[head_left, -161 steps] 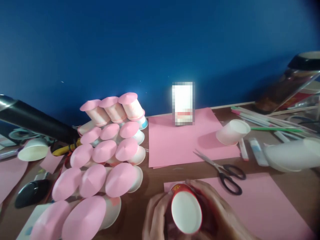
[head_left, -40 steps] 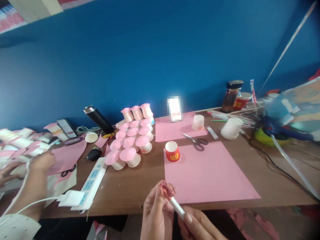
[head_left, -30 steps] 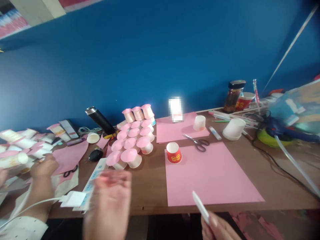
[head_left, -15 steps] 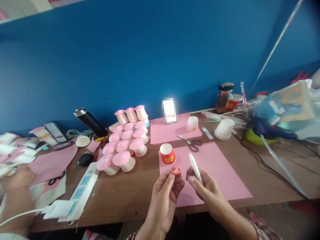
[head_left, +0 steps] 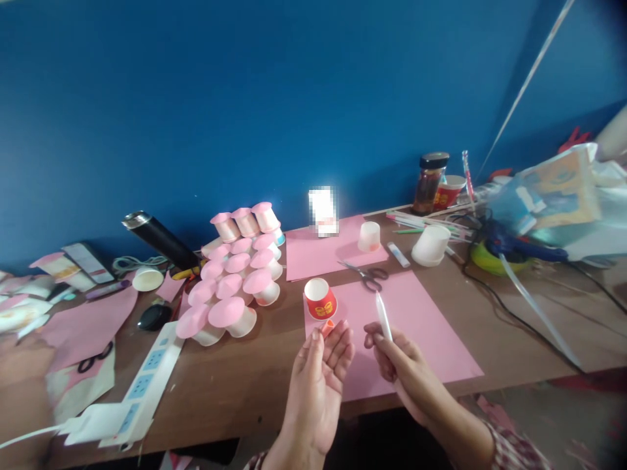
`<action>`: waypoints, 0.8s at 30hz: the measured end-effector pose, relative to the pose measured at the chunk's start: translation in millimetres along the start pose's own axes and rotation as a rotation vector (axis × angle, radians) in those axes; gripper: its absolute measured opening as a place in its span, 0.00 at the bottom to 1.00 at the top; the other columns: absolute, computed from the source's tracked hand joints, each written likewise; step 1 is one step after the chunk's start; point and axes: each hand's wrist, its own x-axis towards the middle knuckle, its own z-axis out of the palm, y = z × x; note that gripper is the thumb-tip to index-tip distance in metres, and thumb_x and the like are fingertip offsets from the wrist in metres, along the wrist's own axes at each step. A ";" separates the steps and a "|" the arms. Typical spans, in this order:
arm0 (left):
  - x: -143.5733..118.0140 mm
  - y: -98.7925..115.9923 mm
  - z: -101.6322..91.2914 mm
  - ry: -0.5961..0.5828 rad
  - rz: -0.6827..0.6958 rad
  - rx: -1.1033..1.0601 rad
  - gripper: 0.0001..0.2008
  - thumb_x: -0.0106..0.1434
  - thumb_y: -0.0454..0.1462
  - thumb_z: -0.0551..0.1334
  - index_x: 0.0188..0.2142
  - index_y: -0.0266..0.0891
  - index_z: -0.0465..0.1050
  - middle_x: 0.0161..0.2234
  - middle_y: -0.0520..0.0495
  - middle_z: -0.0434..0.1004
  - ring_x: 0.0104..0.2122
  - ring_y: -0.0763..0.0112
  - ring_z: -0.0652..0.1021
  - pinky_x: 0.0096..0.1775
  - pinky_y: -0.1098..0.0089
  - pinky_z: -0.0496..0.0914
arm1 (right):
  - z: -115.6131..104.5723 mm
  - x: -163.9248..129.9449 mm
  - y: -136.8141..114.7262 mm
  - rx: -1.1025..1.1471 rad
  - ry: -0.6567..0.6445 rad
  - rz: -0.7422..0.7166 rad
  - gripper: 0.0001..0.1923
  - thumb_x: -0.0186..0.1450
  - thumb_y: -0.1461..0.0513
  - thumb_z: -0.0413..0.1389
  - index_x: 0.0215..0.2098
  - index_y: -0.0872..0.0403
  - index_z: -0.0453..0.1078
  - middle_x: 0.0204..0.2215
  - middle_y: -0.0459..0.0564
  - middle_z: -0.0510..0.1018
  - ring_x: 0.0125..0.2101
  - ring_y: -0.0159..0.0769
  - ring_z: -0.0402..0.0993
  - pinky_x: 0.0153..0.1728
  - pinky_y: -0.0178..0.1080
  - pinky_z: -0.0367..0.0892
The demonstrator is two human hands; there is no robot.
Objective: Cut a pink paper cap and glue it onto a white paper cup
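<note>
Pink-topped white paper cups (head_left: 238, 263) crowd the left, black-handled metal scissors (head_left: 363, 273) lie beyond the hands, and here's a gold-marked red paper cup (head_left: 321, 307) on the flat pink paper sheet's (head_left: 426, 326) corner. Just before it, the left hand (head_left: 318, 382) pinches a small orange cap (head_left: 328, 328); the right hand (head_left: 404, 362) grips a slim white pen (head_left: 383, 316) above the sheet, its lower end hidden by fingers. Pixelation masks a bright upright block (head_left: 323, 212); a co-worker's blurred arm (head_left: 24, 378) is cut off at left.

Co-worker's arm (head_left: 24, 388) blurry and cropped
</note>
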 end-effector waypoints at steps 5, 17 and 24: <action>0.3 -0.9 3.4 0.010 -0.017 -0.033 0.09 0.62 0.39 0.59 0.39 0.35 0.71 0.45 0.36 0.76 0.46 0.61 0.77 0.47 0.62 0.72 | 3.0 -0.3 -3.3 0.184 -0.050 0.113 0.10 0.59 0.57 0.60 0.35 0.55 0.71 0.23 0.42 0.68 0.16 0.19 0.51 0.16 0.26 0.50; 1.4 5.3 -0.7 0.057 0.043 0.035 0.09 0.59 0.38 0.63 0.37 0.35 0.73 0.39 0.40 0.78 0.37 0.68 0.78 0.38 0.70 0.74 | 7.6 2.5 -15.9 0.528 -0.243 0.352 0.12 0.61 0.58 0.56 0.41 0.55 0.74 0.33 0.48 0.75 0.28 0.27 0.71 0.27 0.28 0.66; -1.1 -11.3 -0.5 -0.101 -0.059 0.122 0.12 0.51 0.35 0.69 0.36 0.34 0.75 0.38 0.43 0.77 0.35 0.72 0.76 0.39 0.73 0.71 | 12.6 -4.0 -14.8 -0.194 -0.203 -0.194 0.13 0.59 0.56 0.59 0.41 0.50 0.74 0.33 0.48 0.75 0.36 0.36 0.70 0.41 0.38 0.66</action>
